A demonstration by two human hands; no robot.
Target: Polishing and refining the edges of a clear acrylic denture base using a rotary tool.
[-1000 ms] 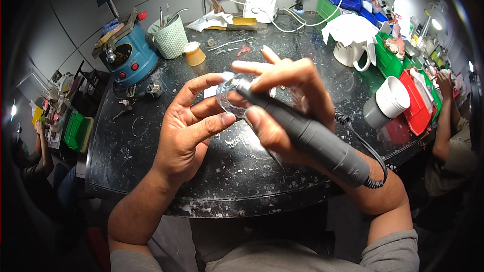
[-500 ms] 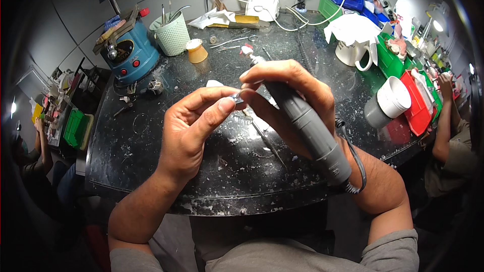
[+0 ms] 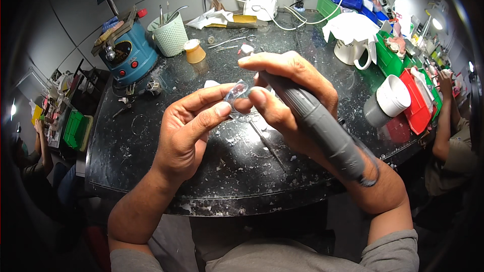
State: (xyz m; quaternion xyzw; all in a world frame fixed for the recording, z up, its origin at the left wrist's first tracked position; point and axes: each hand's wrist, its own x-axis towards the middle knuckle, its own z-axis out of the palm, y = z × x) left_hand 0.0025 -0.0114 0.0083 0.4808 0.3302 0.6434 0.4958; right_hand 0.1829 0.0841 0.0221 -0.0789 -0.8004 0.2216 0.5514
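A small clear plastic dental tray (image 3: 237, 93), curved like an arch, is pinched between thumb and fingers of my left hand (image 3: 189, 123). My right hand (image 3: 297, 95) is wrapped round a dark grey rotary handpiece (image 3: 317, 116), which slants from upper left down over my right wrist. Fingertips of my right hand come close to the tray's right side; I cannot tell whether they touch it. The handpiece's tip is hidden behind my right fingers. Beneath my hands a slim metal tool (image 3: 267, 145) lies on the black worktable (image 3: 151, 176).
A blue machine (image 3: 133, 53) and a pale green cup of tools (image 3: 170, 35) stand back left, near a small amber pot (image 3: 194, 51). Tweezers-like tools (image 3: 229, 43) lie behind my hands. To the right are a white mug (image 3: 353, 53), white tub (image 3: 393, 95) and red bin (image 3: 418, 103).
The clear tray has turned and now shows its curved shape more fully. My right thumb has shifted, and the handpiece has tilted, its tip now out of sight.
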